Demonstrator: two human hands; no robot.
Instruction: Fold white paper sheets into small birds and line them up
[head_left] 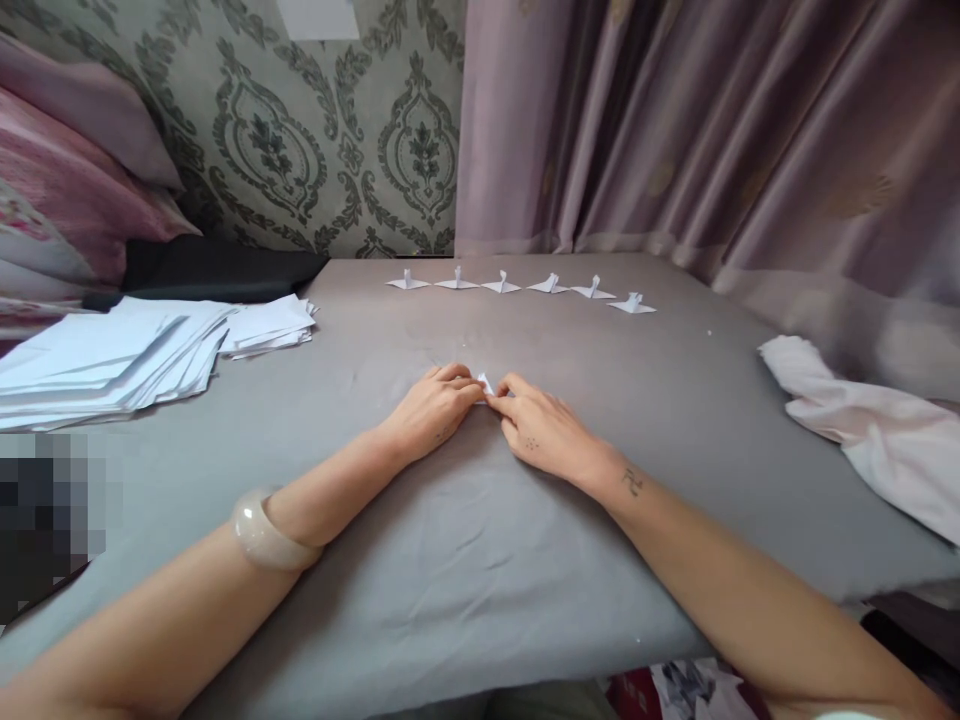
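Note:
Between my fingertips, at the middle of the grey cloth-covered table (450, 560), is a small piece of folded white paper (484, 383). Only its pointed top and a bit of its lower edge show; my fingers cover the rest. My left hand (439, 408) closes on its left side with bent fingers. From the right, my right hand (541, 424) pinches it with thumb and forefinger. Beyond both hands, several folded white paper cranes (501, 284) stand in a row with their wings spread, the rightmost a little nearer to me.
Stacks of white paper sheets (97, 365) lie at the left, beside a black cloth (217, 268). A crumpled pale cloth (877, 420) lies at the right edge. Curtains (600, 130) hang behind the table. Below its front edge, crumpled paper (697, 690) shows in a red container.

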